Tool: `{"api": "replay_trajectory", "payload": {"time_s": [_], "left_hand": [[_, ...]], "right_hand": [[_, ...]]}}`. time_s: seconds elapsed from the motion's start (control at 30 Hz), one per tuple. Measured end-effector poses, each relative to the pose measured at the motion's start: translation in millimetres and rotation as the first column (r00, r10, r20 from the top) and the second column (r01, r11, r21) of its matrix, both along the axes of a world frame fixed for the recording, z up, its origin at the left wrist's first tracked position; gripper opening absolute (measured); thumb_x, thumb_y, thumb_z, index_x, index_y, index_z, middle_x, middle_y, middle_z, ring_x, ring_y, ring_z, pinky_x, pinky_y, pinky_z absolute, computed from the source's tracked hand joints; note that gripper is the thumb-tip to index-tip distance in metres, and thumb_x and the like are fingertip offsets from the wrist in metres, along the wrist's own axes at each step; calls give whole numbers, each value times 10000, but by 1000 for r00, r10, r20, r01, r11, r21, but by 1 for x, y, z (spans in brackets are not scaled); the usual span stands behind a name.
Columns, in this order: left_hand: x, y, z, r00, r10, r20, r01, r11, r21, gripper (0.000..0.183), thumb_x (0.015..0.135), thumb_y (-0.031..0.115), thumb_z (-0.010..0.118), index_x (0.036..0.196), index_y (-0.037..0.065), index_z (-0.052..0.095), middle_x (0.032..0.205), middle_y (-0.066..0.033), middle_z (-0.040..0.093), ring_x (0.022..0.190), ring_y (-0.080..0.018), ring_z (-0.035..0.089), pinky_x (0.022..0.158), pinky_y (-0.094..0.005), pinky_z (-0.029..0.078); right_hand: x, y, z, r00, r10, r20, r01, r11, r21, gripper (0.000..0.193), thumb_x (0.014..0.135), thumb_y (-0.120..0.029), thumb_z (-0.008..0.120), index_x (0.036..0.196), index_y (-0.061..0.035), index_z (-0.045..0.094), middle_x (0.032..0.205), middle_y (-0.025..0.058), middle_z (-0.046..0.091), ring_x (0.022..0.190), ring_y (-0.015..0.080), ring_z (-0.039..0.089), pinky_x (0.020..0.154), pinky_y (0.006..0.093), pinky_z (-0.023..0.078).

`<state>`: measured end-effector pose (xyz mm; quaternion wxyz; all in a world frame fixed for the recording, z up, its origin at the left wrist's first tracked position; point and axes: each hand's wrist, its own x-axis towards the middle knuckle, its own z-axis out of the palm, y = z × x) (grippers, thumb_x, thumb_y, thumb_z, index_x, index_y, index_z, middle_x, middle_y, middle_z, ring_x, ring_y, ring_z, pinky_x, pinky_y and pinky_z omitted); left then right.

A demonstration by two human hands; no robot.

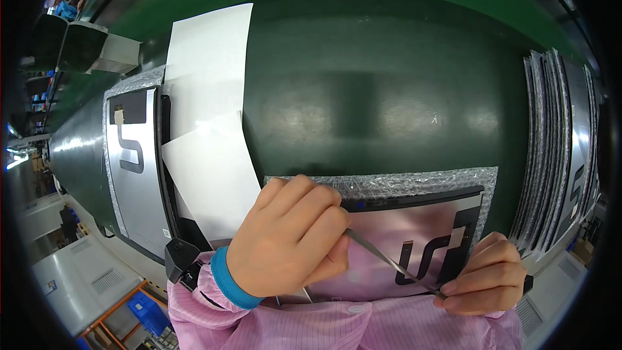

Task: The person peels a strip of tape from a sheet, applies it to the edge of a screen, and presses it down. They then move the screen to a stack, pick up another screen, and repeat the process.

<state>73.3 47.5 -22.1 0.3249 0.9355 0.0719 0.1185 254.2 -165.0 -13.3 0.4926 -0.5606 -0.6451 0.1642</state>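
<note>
Apparently midway: a grey strip slants over the metal panel.
From afar I see the left hand closed on its upper end, the right hand pinching the lower; the panel lies on bubble wrap, a dark curved piece already on it. What remains, I can't tell.

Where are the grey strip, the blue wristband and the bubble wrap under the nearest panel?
Grey strip (389,259): head view, middle of its visible length.
Blue wristband (229,283): head view, middle of its outer face.
Bubble wrap (414,183): head view, its exposed far margin.
</note>
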Motion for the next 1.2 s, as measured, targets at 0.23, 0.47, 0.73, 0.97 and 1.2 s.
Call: {"api": "replay_trajectory", "payload": {"time_s": [0.23, 0.47, 0.73, 0.97, 1.2], "left_hand": [[-5, 3, -8, 996, -68, 61, 69, 997, -17, 291, 560, 23, 677, 824, 53, 559, 875, -74, 591, 734, -255, 543, 642, -353, 386], [-5, 0, -9, 981, 51, 188, 35, 904, -427, 183, 623, -24, 715, 776, 17, 622, 897, -152, 674, 667, -228, 606, 596, -309, 484], [-2, 0, -9, 969, -48, 242, 105, 968, -227, 170, 626, -30, 706, 763, -11, 608, 890, -165, 675, 655, -244, 616, 583, -307, 507], [0, 2, -8, 971, -47, 234, 109, 961, -256, 143, 632, -12, 683, 728, 5, 578, 895, -176, 669, 681, -242, 612, 582, -305, 495], [-3, 2, -11, 938, 6, 347, 179, 849, -498, 147, 643, -47, 681, 685, 23, 558, 800, -179, 672, 641, -211, 644, 543, -272, 510]], "right_hand": [[-4, -4, 3, 996, -84, -6, 84, 996, -11, 222, 684, -123, 850, 806, -148, 667, 830, -32, 656, 671, 86, 495, 553, 232, 343], [-1, -2, -4, 952, -245, -181, 243, 969, -33, 314, 580, -19, 858, 847, -82, 705, 812, 41, 674, 624, 122, 526, 513, 216, 370], [0, -3, -5, 959, -211, -190, 210, 977, -30, 330, 568, -9, 865, 844, -76, 698, 834, 48, 671, 600, 127, 532, 501, 224, 375], [-1, -2, -2, 970, -146, -193, 151, 988, 14, 305, 564, -15, 870, 814, -75, 705, 826, 52, 670, 590, 130, 540, 494, 224, 384], [-3, -1, -1, 953, -186, -240, 185, 982, -30, 307, 566, -11, 869, 823, -77, 716, 808, 56, 683, 593, 125, 554, 487, 218, 382]]}}
